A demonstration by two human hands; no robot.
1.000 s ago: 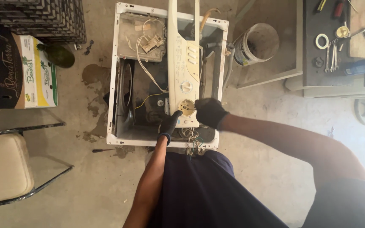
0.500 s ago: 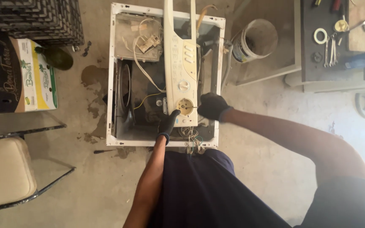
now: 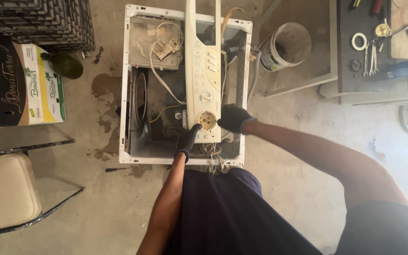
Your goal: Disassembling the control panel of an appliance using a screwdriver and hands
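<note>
An opened white washing machine cabinet (image 3: pixel 124 85) stands on the concrete floor with wiring and a drum showing inside. A long cream control panel (image 3: pixel 204 71) lies across its top, with buttons, a knob and a round socket near its lower end. My left hand (image 3: pixel 187 138), in a black glove, touches the panel's lower left corner beside the round socket. My right hand (image 3: pixel 233 118), also gloved, grips the panel's lower right edge. A bundle of loose wires (image 3: pixel 215 153) hangs below the panel.
A dirty plastic bucket (image 3: pixel 284 47) stands right of the machine. A dark workbench (image 3: pixel 378 47) with wrenches and a blue can is at upper right. Cardboard boxes (image 3: pixel 24 85), a green bottle (image 3: pixel 67 65), black crates (image 3: pixel 38 21) and a cushioned stool (image 3: pixel 5 193) are at left.
The view has shifted slightly. Both hands stay at the panel's lower end; my left hand has slid up closer to the round socket.
</note>
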